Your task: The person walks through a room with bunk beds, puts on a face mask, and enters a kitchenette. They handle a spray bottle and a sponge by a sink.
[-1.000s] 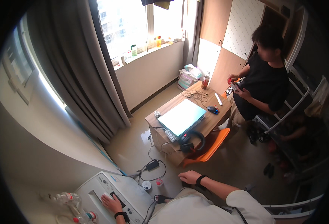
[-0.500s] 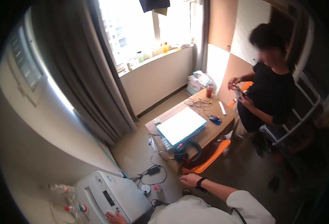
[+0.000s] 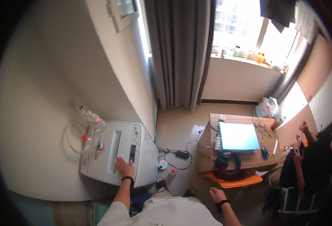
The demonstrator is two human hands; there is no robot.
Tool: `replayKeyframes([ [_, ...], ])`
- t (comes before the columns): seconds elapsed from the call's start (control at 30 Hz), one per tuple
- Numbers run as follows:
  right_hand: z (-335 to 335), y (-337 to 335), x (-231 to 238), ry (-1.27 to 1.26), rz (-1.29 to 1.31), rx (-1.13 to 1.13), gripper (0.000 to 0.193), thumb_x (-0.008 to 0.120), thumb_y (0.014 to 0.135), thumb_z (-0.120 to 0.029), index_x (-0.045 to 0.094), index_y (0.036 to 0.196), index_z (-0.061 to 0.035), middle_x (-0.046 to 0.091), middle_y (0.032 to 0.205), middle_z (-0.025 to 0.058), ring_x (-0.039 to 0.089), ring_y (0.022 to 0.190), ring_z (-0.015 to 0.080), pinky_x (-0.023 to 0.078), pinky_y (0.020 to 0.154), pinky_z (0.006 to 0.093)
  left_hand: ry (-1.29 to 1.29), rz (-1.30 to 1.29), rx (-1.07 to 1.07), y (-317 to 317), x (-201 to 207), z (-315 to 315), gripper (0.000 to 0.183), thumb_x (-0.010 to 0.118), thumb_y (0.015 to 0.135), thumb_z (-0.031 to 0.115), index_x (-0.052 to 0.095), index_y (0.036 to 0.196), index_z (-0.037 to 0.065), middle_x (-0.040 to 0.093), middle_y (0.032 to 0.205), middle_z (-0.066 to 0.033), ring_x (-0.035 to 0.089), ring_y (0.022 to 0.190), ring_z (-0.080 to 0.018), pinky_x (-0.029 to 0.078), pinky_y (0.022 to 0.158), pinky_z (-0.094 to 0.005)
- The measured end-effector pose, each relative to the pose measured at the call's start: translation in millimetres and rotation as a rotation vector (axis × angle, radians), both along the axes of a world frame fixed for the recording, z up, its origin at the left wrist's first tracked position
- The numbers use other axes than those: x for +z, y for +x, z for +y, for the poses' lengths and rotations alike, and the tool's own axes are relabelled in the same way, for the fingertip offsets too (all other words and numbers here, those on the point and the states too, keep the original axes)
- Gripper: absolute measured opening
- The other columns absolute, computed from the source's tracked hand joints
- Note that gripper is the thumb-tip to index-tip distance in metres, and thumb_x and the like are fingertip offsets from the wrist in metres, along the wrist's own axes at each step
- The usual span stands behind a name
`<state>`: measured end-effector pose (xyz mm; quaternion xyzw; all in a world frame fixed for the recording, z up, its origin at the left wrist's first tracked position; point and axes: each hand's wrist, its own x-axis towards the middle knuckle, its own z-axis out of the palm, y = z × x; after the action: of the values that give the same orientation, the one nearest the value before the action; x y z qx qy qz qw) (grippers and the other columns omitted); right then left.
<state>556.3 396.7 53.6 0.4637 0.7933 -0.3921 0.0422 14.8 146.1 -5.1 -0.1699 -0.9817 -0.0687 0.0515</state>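
Turning, I brought my left hand [image 3: 125, 167], fingers spread, to the top-load washing machine's [image 3: 101, 164] lid recess [image 3: 115, 145], control panel [image 3: 133, 150] within reach; right hand [image 3: 217, 195] curled, contents unclear.

Scene is lit by daylight from the window [image 3: 237, 30], panes blown out, with glare thrown onto the laptop [image 3: 238, 136], lower right sunk in deep shadow, left wall [image 3: 34, 113] dimly lit and bowed by fisheye, corners blacked out, fine detail softened.
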Motion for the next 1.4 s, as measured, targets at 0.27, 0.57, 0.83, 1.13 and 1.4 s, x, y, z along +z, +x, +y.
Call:
replayKeyframes([
  [0.27, -16, -63, 2, -0.05, -0.009, 0.028, 0.034, 0.059, 0.098, -0.028, 0.069, 0.122, -0.0052, 0.075, 0.102, 0.017, 0.072, 0.099, 0.0338, 0.056, 0.09, 0.0408, 0.038, 0.008, -0.064, -81, -6, 60, 0.093, 0.057, 0.095, 0.055, 0.026, 0.156, -0.009, 0.024, 0.164, -0.0288, 0.02, 0.154, -0.041, 0.012, 0.126, -0.0542],
  [0.57, -37, -110, 31, 0.005, -0.058, -0.038, 0.032, 0.061, 0.098, -0.024, 0.068, 0.123, -0.0045, 0.076, 0.101, 0.017, 0.073, 0.098, 0.0319, 0.057, 0.088, 0.0388, 0.08, -0.072, -0.06, -176, -8, 165, 0.093, 0.053, 0.094, 0.06, 0.029, 0.156, -0.006, 0.026, 0.164, -0.026, 0.022, 0.154, -0.0376, 0.01, 0.126, -0.0536],
  [0.83, -55, -102, 53, -0.073, -0.084, -0.148, 0.033, 0.058, 0.1, -0.023, 0.066, 0.125, -0.0012, 0.076, 0.103, 0.018, 0.074, 0.1, 0.0298, 0.057, 0.089, 0.0365, 0.031, -0.104, -0.104, -214, 3, 178, 0.091, 0.047, 0.097, 0.062, 0.03, 0.156, -0.005, 0.028, 0.165, -0.0224, 0.023, 0.154, -0.0344, 0.01, 0.126, -0.0541],
  [1.13, -11, -92, 38, -0.043, -0.035, -0.006, 0.033, 0.058, 0.1, -0.023, 0.067, 0.124, -0.0006, 0.077, 0.1, 0.0164, 0.074, 0.097, 0.0296, 0.057, 0.088, 0.0368, 0.073, -0.003, -0.313, -127, 2, 99, 0.085, 0.062, 0.093, 0.053, 0.037, 0.152, -0.002, 0.035, 0.16, -0.0235, 0.027, 0.152, -0.0371, 0.013, 0.125, -0.0561],
  [1.4, 43, -67, 10, -0.014, 0.048, 0.123, 0.035, 0.061, 0.099, -0.027, 0.067, 0.125, -0.0047, 0.075, 0.103, 0.0189, 0.073, 0.099, 0.0319, 0.056, 0.088, 0.039, 0.087, -0.076, -0.232, -31, 15, 18, 0.083, 0.062, 0.094, 0.05, 0.036, 0.153, -0.002, 0.034, 0.16, -0.0247, 0.028, 0.151, -0.0375, 0.015, 0.124, -0.0575],
])
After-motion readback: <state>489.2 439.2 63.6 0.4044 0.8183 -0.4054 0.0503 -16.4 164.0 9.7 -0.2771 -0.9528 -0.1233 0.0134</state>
